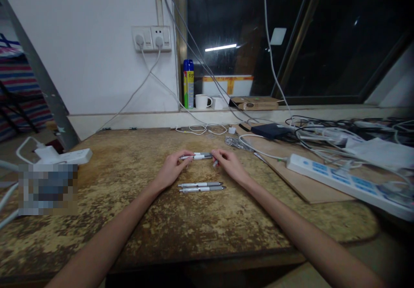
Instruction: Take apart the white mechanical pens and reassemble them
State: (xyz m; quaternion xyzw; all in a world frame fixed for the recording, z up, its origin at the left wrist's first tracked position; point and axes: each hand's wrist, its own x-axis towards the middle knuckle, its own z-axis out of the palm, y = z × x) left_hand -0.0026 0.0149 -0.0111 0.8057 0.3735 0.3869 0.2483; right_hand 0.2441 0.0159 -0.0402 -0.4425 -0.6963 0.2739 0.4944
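Above the worn tabletop's middle, white and grey pens lie side by side between my two hands. My left hand is closed with thumb and fingers at their left end. At the right end, the fingers of my right hand are closed on them too. A small clear piece shows under the right fingertips, too blurred to name. Nearer to me, two similar pens, an upper one and a lower one, rest parallel on the table, grey ends to the right.
A white power strip sits on a brown board at right, among tangled cables. Another power strip is at left. Behind are a crumpled clear bag, a dark box, a spray can and a white mug.
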